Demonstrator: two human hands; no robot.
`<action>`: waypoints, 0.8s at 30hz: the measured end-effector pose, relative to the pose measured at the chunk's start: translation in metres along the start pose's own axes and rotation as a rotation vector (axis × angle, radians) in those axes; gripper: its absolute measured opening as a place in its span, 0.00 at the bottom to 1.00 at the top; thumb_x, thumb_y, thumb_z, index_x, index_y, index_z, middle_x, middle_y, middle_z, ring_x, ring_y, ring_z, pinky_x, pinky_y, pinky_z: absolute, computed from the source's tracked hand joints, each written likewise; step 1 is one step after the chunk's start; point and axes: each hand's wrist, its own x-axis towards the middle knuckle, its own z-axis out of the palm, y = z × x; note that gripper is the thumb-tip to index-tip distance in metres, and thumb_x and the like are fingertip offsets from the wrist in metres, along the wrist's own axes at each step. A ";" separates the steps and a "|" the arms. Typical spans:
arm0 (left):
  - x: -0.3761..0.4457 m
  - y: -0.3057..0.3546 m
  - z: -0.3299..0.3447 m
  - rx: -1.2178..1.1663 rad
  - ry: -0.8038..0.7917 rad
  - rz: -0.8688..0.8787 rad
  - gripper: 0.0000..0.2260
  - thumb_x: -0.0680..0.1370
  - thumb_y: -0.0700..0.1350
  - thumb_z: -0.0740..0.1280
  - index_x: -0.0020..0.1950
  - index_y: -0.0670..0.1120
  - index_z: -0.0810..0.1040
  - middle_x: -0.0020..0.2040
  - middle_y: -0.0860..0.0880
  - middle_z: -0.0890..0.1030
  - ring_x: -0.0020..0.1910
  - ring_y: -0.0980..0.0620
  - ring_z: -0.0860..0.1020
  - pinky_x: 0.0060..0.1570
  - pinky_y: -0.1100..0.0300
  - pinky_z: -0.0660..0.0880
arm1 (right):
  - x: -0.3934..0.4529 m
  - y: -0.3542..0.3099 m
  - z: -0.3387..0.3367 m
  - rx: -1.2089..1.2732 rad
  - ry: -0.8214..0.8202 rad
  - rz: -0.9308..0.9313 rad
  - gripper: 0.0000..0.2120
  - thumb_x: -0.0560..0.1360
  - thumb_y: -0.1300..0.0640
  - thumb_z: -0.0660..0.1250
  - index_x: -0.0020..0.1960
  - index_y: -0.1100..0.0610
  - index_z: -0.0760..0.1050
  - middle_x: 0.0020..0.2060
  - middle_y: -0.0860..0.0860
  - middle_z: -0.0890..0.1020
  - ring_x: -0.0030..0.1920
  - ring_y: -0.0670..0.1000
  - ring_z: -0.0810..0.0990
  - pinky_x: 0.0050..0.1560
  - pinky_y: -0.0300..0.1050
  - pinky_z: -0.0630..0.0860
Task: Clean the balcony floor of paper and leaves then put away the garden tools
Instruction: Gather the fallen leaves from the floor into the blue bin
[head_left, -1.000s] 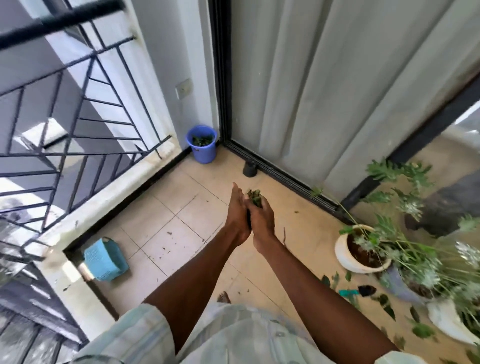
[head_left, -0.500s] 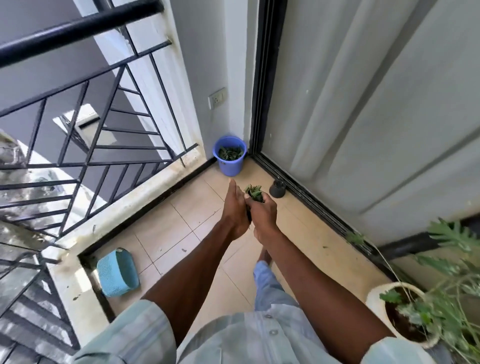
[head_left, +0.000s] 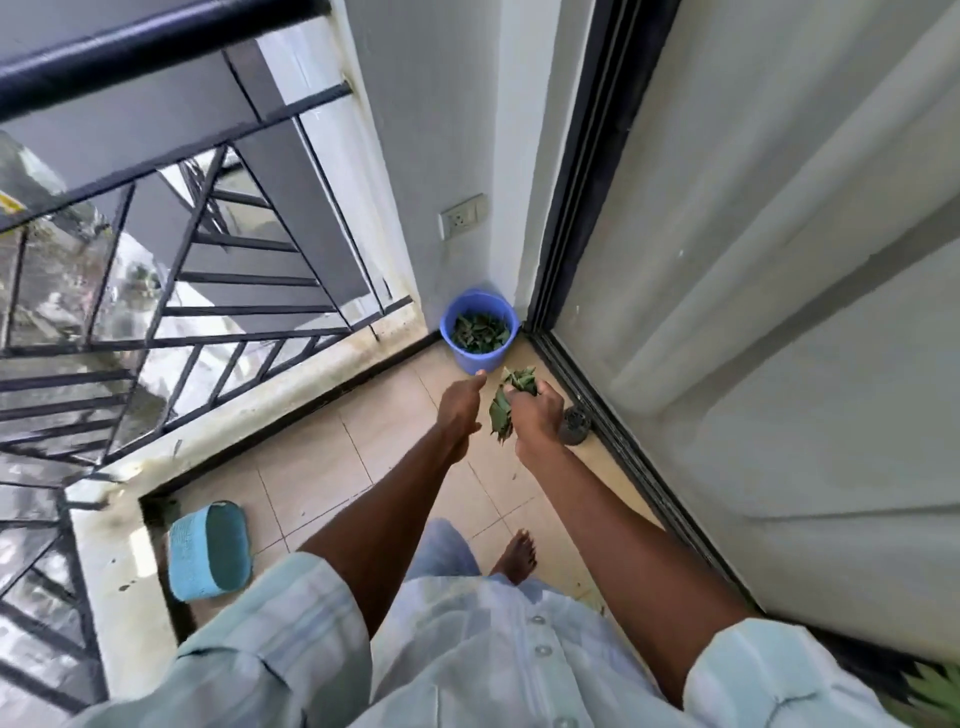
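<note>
My right hand (head_left: 535, 415) grips a bunch of green leaves (head_left: 506, 402) that stick out above and below the fist. My left hand (head_left: 460, 402) is just to its left, apart from the leaves, fingers straight and pointing toward the corner. A blue bucket (head_left: 480, 356) stands in the far corner with several green leaves lying inside it. Both hands hover over the floor just short of the bucket.
A light blue basket (head_left: 208, 551) lies on its side by the raised kerb at the left. A small dark pot (head_left: 575, 426) sits by the sliding door track (head_left: 623, 457). The black railing (head_left: 208, 291) runs along the left. My bare foot (head_left: 517, 556) is on the tiles.
I have walked closer to the blue bucket. My left hand has come off the bunch of leaves, which the right hand now holds alone. The potted plants have left the view.
</note>
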 end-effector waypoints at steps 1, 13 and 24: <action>0.014 0.006 -0.003 0.006 0.029 -0.014 0.07 0.80 0.50 0.63 0.48 0.47 0.74 0.40 0.49 0.72 0.37 0.53 0.70 0.39 0.58 0.68 | 0.012 -0.007 0.005 -0.008 -0.002 -0.005 0.12 0.72 0.63 0.71 0.55 0.56 0.78 0.39 0.50 0.78 0.40 0.52 0.77 0.43 0.45 0.77; 0.225 0.074 -0.008 0.252 0.150 -0.026 0.06 0.72 0.43 0.61 0.38 0.49 0.76 0.38 0.47 0.81 0.39 0.47 0.77 0.41 0.54 0.74 | 0.190 -0.067 0.121 -0.404 -0.032 -0.264 0.19 0.74 0.60 0.69 0.65 0.57 0.76 0.57 0.54 0.81 0.57 0.53 0.79 0.57 0.38 0.71; 0.491 0.051 -0.028 0.564 0.124 0.019 0.10 0.74 0.48 0.61 0.49 0.50 0.80 0.40 0.52 0.80 0.36 0.51 0.75 0.35 0.59 0.67 | 0.466 0.020 0.273 -0.924 -0.043 -0.460 0.34 0.75 0.50 0.68 0.74 0.63 0.60 0.69 0.63 0.69 0.68 0.62 0.68 0.67 0.53 0.67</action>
